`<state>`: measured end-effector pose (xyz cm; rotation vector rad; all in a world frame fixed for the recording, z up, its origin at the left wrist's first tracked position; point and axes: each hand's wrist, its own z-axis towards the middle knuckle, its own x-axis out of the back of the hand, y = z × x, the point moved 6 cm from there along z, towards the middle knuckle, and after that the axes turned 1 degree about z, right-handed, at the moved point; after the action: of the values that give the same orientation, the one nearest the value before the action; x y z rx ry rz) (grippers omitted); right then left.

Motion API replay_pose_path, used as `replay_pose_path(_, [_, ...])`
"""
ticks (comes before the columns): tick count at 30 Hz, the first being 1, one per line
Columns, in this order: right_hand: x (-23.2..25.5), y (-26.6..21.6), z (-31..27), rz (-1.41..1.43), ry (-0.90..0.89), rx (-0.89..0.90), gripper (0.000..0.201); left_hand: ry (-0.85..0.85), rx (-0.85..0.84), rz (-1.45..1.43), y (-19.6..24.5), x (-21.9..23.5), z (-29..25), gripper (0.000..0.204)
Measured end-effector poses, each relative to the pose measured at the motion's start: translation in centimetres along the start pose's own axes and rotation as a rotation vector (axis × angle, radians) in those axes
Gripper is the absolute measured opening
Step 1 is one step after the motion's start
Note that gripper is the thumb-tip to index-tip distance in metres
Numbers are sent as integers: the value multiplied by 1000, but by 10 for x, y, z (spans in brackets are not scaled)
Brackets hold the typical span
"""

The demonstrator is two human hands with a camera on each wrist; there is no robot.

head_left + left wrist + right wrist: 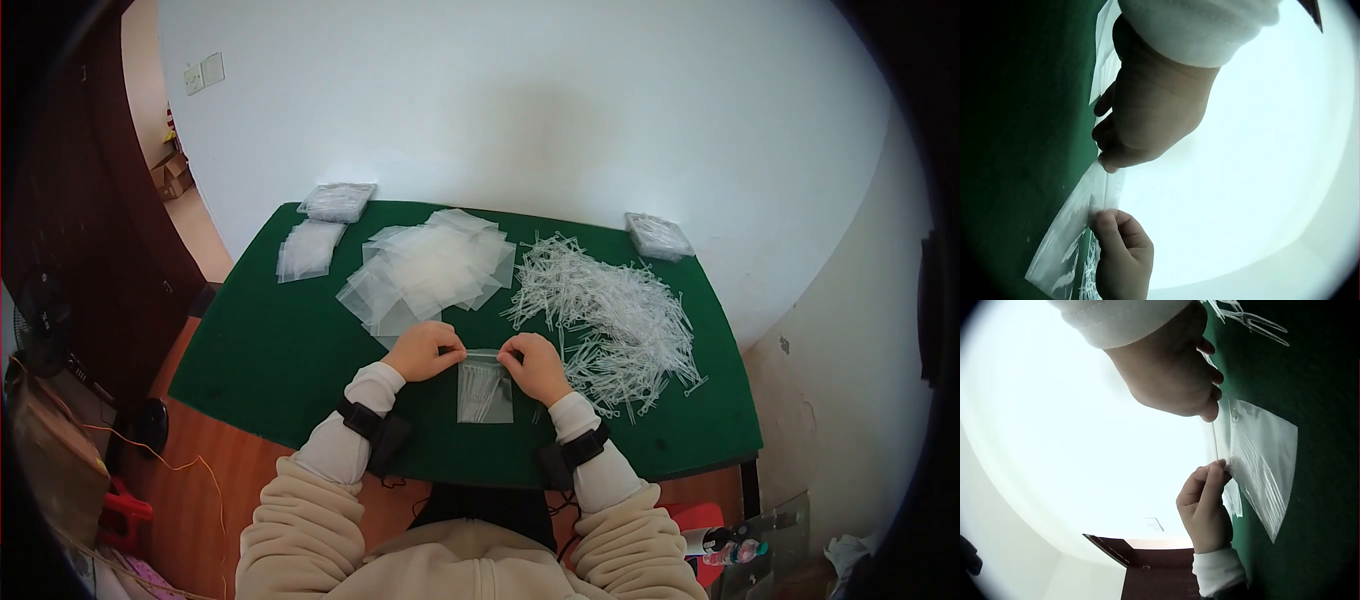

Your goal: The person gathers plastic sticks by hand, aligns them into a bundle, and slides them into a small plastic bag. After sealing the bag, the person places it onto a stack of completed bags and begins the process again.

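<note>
Both hands hold a small clear zip bag [486, 398] by its top strip, close over the front of the green table. My left hand [428, 351] pinches the strip's left end between thumb and fingers, and my right hand [535, 366] pinches the right end. Several thin clear sticks show through the plastic, bunched inside the bag. In the left wrist view the bag [1063, 244] slopes down from both sets of fingertips. From the right wrist, the bag [1265, 465] hangs from its strip with the sticks lying lengthwise.
A spread pile of empty clear bags [440, 265] lies beyond the left hand. Loose clear looped sticks [610, 320] heap to the right. Filled packs [338, 202] and a small bag stack [308, 250] sit at the back left, another pack [660, 237] at the back right. A wall borders the table [260, 360].
</note>
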<state>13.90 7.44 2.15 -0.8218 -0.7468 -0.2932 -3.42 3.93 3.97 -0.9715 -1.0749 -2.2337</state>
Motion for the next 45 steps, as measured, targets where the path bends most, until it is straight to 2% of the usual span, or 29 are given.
replay_pose_path(7, [1,-2,0,9,6,-10,9,2,8,-12,-7,2,-3,14])
replay_pose_path(10, [-4,-4,-1,6,-4,10,7,-107,20,-6,-5,-4,-5,14])
replay_pose_path(12, [-8,-6,-2,3,-8,20,7,-78,2,9,2,-4,-5,14])
replay_pose_path(15, [-13,-20,-4,99,4,176,8,-24,-36,42,11,-8,-3,14])
replay_pose_path(19, [-14,-26,-6,118,4,208,8,-98,-86,-39,14,-22,-2,13])
replay_pose_path(24, [-14,-27,-6,133,-2,194,9,-94,-123,-42,16,-21,-2,13])
replay_pose_path(27, [-12,-27,-5,128,-22,127,9,-88,-126,-50,15,-20,-1,13])
replay_pose_path(45, [-5,-10,-2,137,46,55,9,-6,-63,-36,1,-4,-2,14])
